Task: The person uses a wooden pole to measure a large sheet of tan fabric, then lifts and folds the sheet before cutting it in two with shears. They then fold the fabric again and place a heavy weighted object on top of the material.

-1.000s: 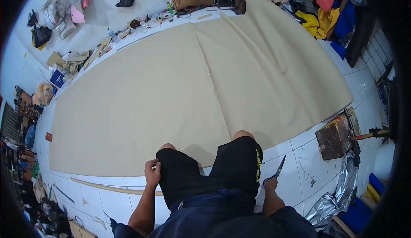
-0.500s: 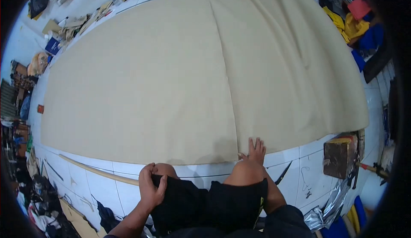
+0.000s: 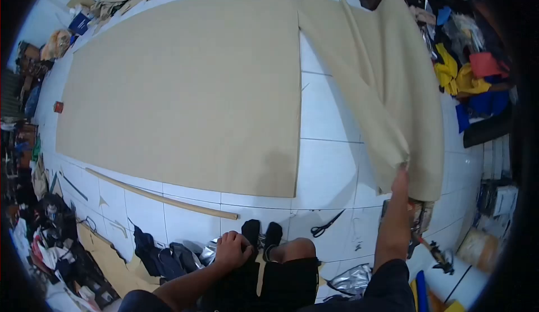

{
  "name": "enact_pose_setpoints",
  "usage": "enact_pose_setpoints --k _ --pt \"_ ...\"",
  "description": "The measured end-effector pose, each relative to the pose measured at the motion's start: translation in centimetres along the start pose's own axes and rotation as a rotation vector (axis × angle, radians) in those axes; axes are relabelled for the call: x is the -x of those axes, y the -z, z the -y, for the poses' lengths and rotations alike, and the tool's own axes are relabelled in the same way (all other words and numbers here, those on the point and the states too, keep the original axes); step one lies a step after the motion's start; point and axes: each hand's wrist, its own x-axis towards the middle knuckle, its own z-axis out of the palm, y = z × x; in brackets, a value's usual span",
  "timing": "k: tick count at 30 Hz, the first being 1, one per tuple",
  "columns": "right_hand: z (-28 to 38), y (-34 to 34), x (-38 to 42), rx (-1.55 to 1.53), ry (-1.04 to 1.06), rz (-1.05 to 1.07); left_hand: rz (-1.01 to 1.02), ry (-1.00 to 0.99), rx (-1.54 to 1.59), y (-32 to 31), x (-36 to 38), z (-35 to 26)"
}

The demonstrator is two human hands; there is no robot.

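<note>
My right hand [image 3: 401, 176] is closed on the near end of a loose beige sheet [image 3: 387, 87], which bunches into folds above the fingers and is drawn away to the right. A wedge of white floor shows between it and the large flat beige sheet [image 3: 185, 93]; the two meet near the far edge. My left hand [image 3: 233, 250] rests over my knee with nothing in it, fingers draped forward. A pair of black scissors [image 3: 327, 224] lies on the floor between my feet and my right arm.
A long beige roll or strip [image 3: 163, 198] lies along the near edge of the flat sheet. Yellow and blue scraps [image 3: 449, 67] are piled at the far right. Crumpled silver foil [image 3: 352, 280] lies near my right side, and dark cloth [image 3: 168, 256] on my left.
My right hand has gone from lying flat beside the seam to holding the right-hand piece, which has swung right, opening a gap. My left hand stays on my knee; the view has shifted.
</note>
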Motion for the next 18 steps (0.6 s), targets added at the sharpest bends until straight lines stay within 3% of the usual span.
enact_pose_setpoints --k 2,5,7,9,10,11,12,13,15,17,18 --pt "7.5 0.8 0.1 -0.027 -0.057 -0.300 0.048 0.059 -0.067 -0.3 0.5 -1.4" --pt "15.3 3.1 2.4 -0.244 -0.037 -0.301 0.075 0.105 -0.107 -1.2 1.1 -2.7" --pt "18.8 3.6 4.8 -0.320 0.039 -0.522 0.048 0.122 -0.100 -1.0 0.6 -4.2" --pt "20.2 4.7 8.1 -0.110 0.228 -0.574 -0.006 0.107 -0.045 0.4 -1.8 -7.3" --pt "17.7 7.9 7.0 0.486 0.375 -0.773 -0.020 0.104 -0.020 1.1 -2.0 -8.7" --pt "15.6 9.4 8.9 1.127 0.660 -0.754 -0.039 0.088 0.096 2.2 -2.9 -10.6" --pt "20.9 2.2 17.6 0.413 0.591 -0.624 -0.055 0.071 0.214 3.4 -4.1 -13.3" --pt "21.5 2.9 21.5 0.786 0.548 -0.345 -0.073 0.052 0.334 4.9 -5.1 -16.3" --pt "15.7 3.3 23.2 0.594 0.807 0.060 -0.040 -0.093 0.641 8.8 -6.8 -23.1" --pt "20.5 -0.5 29.4 0.796 1.056 0.490 0.077 -0.233 1.143 13.5 -6.9 -30.5" --pt "23.3 -2.0 31.4 0.816 0.903 0.758 0.083 -0.270 1.078 16.5 -5.9 -33.8"
